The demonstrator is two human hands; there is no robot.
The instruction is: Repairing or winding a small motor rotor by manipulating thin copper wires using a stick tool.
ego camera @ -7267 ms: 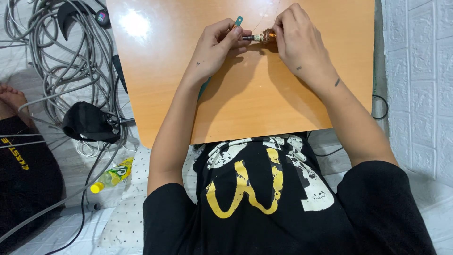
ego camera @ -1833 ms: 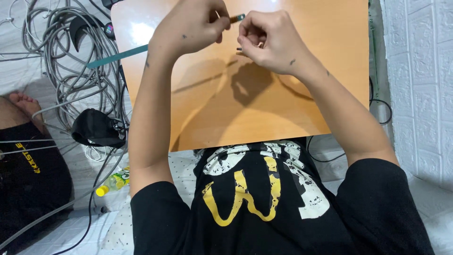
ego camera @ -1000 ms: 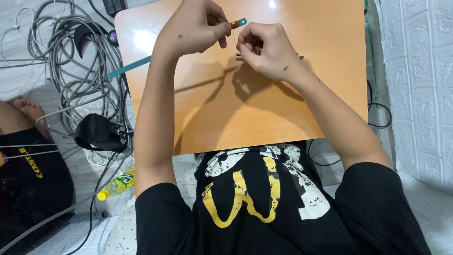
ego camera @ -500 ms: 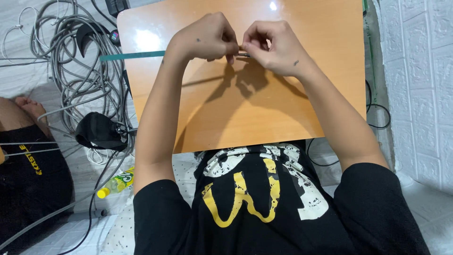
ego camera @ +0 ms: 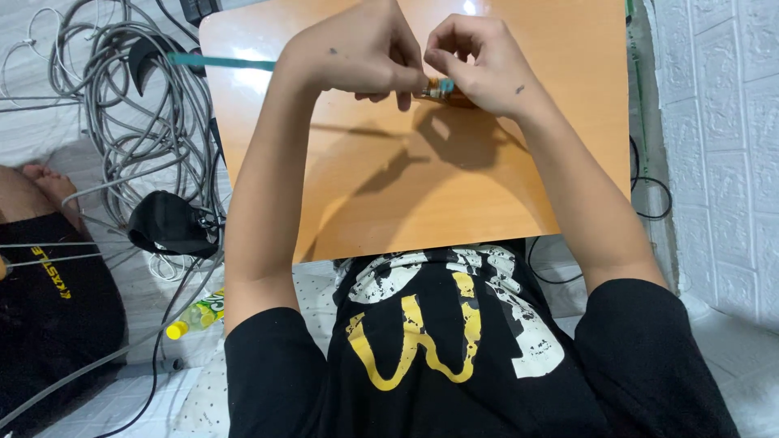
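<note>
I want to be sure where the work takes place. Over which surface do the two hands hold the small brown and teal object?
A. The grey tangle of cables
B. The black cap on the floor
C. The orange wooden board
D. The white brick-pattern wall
C: the left hand and the right hand pinch the small brown and teal object above the orange wooden board, where their shadows fall.

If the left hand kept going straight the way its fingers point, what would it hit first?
The left hand points right, so it would most likely meet the small brown piece with a teal tip pinched between both hands, then the right hand just behind it.
</note>
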